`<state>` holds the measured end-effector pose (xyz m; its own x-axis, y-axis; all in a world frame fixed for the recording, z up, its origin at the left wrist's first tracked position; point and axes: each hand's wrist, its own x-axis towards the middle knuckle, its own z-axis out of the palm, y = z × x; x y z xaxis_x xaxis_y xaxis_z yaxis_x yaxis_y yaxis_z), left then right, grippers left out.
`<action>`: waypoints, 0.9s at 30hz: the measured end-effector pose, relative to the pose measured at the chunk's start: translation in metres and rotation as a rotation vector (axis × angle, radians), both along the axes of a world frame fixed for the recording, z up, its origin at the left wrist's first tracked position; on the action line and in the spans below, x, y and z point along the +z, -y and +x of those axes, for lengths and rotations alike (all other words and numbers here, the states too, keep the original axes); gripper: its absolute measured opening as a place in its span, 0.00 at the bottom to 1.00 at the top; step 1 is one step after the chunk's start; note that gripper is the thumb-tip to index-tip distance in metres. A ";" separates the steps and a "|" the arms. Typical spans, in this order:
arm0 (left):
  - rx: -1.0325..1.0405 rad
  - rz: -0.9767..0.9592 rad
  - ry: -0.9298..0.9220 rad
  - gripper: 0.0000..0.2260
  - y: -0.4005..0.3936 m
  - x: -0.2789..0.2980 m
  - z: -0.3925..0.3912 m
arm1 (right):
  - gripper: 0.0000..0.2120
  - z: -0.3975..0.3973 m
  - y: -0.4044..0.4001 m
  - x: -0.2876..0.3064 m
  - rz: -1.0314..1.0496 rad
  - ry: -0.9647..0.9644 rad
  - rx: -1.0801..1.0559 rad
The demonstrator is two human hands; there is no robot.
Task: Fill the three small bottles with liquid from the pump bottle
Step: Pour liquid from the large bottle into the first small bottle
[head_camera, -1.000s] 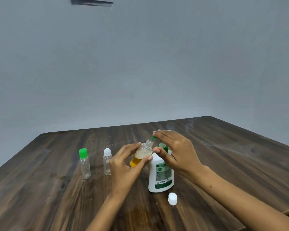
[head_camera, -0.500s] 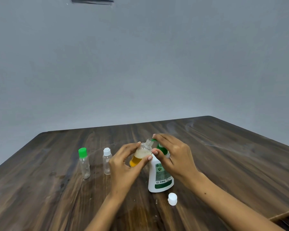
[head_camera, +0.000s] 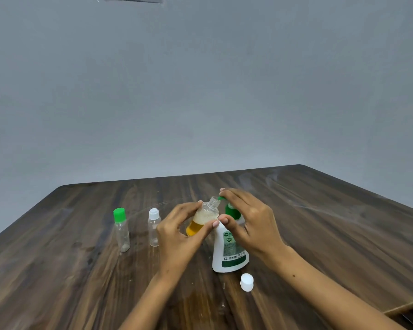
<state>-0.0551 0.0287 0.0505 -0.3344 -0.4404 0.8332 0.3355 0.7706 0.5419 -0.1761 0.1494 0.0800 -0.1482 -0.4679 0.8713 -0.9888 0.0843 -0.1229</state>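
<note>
Pinched between thumb and fingertips of left hand [head_camera: 177,231]: open small bottle [head_camera: 202,219], raised off counter [head_camera: 320,225], amber liquid low, foam above. Long axis tilted, mouth up and to the right, right beside green pump spout [head_camera: 222,198]. Right hand [head_camera: 250,219] draped over pump head, fingers straight along the top, thumb against neck of white pump bottle [head_camera: 229,251]. Nearest: loose white cap [head_camera: 246,282] lying on counter just in front of pump bottle. Further left, upright and capped: white-capped bottle [head_camera: 153,227], then green-capped bottle [head_camera: 121,229], both clear; contents of either too faint to tell.
</note>
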 end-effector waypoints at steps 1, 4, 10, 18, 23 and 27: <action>0.001 0.003 -0.002 0.20 0.000 0.000 0.000 | 0.36 -0.001 -0.001 0.002 0.002 -0.013 0.000; 0.003 0.005 -0.006 0.19 0.000 0.000 -0.001 | 0.36 -0.003 -0.001 0.007 0.001 -0.038 -0.009; -0.001 0.007 -0.005 0.20 -0.001 0.000 -0.001 | 0.35 0.001 0.002 -0.002 -0.027 0.019 -0.002; 0.006 0.008 -0.008 0.20 0.001 -0.001 -0.002 | 0.34 0.001 0.004 -0.004 -0.050 0.017 -0.018; 0.003 0.009 -0.005 0.20 0.000 -0.001 -0.001 | 0.34 0.000 0.003 -0.001 -0.052 -0.023 -0.034; 0.011 0.005 -0.006 0.20 0.000 -0.001 -0.001 | 0.35 -0.001 0.004 0.002 -0.040 -0.039 -0.043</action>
<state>-0.0563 0.0284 0.0500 -0.3241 -0.4481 0.8332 0.3304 0.7716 0.5435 -0.1773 0.1455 0.0821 -0.1330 -0.4265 0.8946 -0.9885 0.1228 -0.0884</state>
